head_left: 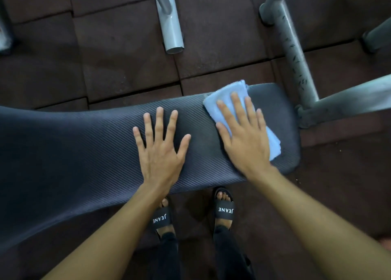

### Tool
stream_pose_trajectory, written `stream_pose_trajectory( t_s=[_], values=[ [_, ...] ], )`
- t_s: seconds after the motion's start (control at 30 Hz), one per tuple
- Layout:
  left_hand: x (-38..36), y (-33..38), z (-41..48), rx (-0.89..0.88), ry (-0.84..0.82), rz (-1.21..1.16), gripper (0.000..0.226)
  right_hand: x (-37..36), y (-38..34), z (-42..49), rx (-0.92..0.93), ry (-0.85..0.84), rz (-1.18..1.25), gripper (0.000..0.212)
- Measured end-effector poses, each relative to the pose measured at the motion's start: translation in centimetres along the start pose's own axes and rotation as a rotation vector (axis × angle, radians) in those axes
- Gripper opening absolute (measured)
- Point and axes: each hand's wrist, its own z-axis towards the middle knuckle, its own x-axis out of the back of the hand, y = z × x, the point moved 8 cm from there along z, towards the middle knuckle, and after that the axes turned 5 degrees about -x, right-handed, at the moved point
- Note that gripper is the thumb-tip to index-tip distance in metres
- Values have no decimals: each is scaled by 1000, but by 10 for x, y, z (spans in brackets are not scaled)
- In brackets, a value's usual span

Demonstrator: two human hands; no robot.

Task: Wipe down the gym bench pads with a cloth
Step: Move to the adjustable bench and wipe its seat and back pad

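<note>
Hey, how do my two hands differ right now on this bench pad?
The right hand presses flat on the folded blue cloth; the left hand lies bare on the bench pad. The right hand sits near the pad's end by the metal frame, while the left hand is nearer the middle. The left hand's fingers are spread wider. Both are open, palm down.

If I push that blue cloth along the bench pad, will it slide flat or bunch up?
The cloth looks soft and folded in layers, so its edges will probably ruffle. The pad is ribbed, likely adding drag. The right hand lies flat on it, which should keep it mostly together.
</note>
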Motion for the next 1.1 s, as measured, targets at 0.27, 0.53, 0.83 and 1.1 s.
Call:
stream_pose_trajectory(
  t_s=[0.27,0.53,0.83,1.1],
  values=[
    [-2,58,20,-107,18,-43,66,23,113,-3,-405,30,140,52],
    [-9,68,25,-74,33,58,64,4,45,-79,-217,4,26,53],
    [-7,67,25,-64,36,47,64,19,78,32,-213,13,35,62],
    [-7,65,25,-50,0,17,65,28,72,31,-244,122,-39,51]
  ],
)
